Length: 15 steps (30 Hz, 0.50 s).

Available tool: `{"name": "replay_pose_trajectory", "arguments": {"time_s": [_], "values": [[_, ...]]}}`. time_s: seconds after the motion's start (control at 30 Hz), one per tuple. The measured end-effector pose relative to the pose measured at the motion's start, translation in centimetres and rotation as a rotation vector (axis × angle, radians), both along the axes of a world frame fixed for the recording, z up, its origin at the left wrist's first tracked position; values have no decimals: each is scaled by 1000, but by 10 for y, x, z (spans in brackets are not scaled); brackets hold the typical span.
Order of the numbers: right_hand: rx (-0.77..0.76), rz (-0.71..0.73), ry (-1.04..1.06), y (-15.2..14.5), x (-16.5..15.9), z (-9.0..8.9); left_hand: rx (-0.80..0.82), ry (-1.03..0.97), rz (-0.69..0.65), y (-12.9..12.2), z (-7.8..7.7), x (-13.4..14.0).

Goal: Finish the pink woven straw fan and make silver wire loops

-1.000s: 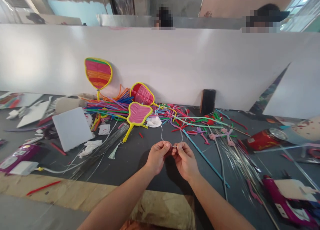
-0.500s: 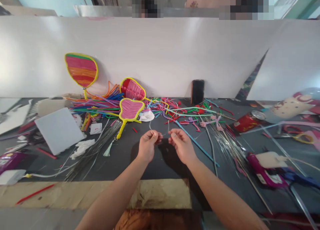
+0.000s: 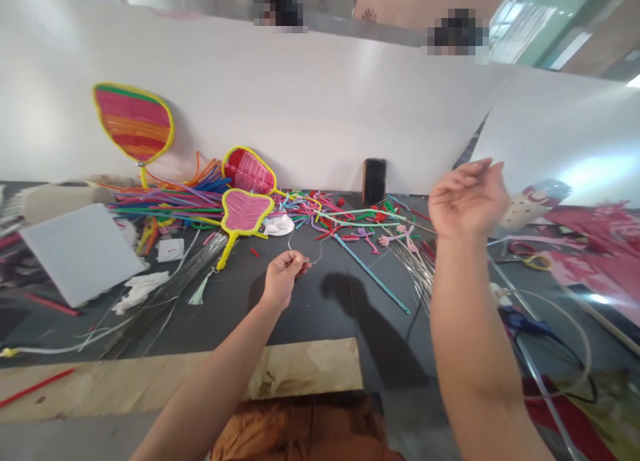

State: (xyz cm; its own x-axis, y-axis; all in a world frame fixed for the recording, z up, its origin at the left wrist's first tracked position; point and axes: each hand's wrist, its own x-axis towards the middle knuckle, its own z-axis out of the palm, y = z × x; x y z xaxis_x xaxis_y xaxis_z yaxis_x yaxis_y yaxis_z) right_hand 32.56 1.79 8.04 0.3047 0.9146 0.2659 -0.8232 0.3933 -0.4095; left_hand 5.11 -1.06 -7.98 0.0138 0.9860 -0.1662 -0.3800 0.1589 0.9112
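My left hand (image 3: 283, 277) pinches a thin wire (image 3: 321, 249) between thumb and fingertips, above the dark table. The wire curves up in an open loop from my fingers. On the right, my right hand (image 3: 467, 204) is raised well off the table, palm toward me, fingers loosely bent and nothing seen in them. Beyond my left hand lies a small pink fan shape (image 3: 247, 212) with a yellow fuzzy rim, a yellow handle and a pale tassel (image 3: 199, 292). A blue pipe cleaner (image 3: 373, 274) lies slantwise on the table between my hands.
Coloured pipe cleaners (image 3: 170, 204) are heaped along the back. A striped fan (image 3: 135, 124) and a red-pink one (image 3: 249, 172) stand there, near a phone (image 3: 375, 181) against the white partition (image 3: 300, 107). Scissors (image 3: 537, 262) lie at right, a white card (image 3: 83, 253) at left. Two people sit beyond.
My right hand has let go of the wire and swung up and to the right, opening. My left hand still holds the wire, now bent into a loop. The view has shifted right.
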Motion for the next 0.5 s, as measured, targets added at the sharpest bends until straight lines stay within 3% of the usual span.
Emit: {"name": "replay_pose_trajectory", "arguments": {"time_s": [0.1,0.17,0.3,0.4,0.5], "values": [[-26,-65,-204,22,-14,3,6,-16,21,0,-1,-1],[-143,-71,-473,32,-37,-10,9,-25,33,1,-2,-3],[-246,29,-754,25,-78,-62,15,-57,54,2,-1,-6],[-359,84,-993,-1,-91,-101,21,-105,66,1,3,-8],[-472,201,-1133,-31,-99,-125,23,-153,59,-3,10,-7]]}}
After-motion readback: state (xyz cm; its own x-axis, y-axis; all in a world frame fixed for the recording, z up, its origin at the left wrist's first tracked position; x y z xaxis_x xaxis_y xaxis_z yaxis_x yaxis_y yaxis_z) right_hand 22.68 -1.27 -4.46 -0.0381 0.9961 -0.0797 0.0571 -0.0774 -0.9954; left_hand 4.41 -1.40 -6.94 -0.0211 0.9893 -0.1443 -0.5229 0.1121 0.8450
